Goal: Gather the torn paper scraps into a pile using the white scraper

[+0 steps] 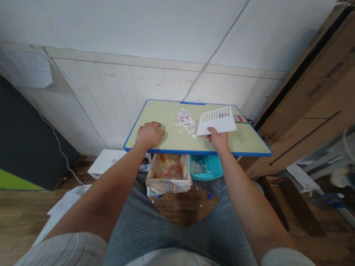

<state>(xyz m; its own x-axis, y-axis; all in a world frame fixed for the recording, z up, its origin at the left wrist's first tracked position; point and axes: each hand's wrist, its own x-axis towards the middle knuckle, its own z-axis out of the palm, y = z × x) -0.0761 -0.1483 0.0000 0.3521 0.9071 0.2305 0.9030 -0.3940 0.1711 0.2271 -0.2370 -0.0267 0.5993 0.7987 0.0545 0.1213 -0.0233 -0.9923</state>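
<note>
My left hand [150, 135] lies flat on the left part of the small table [167, 113], with its fingers stretched out and nothing in them. In my right hand [218, 140] is a white card [218, 122], gripped at its near edge between thumb and fingers. Rows of slots or strips run along the card's far side, some of them dark; what they are is too small to tell. A loose heap of small white and pinkish paper pieces [186, 121] lies on the tabletop between my hands, just left of the card.
Below the table's front edge are a lined bin [168, 188] and a turquoise tub [217, 169] with pale bits inside. A flat item with a dark cord [242, 119] lies behind the card. Tall cardboard boxes [334, 85] stand at right; a white box [105, 162] sits at left.
</note>
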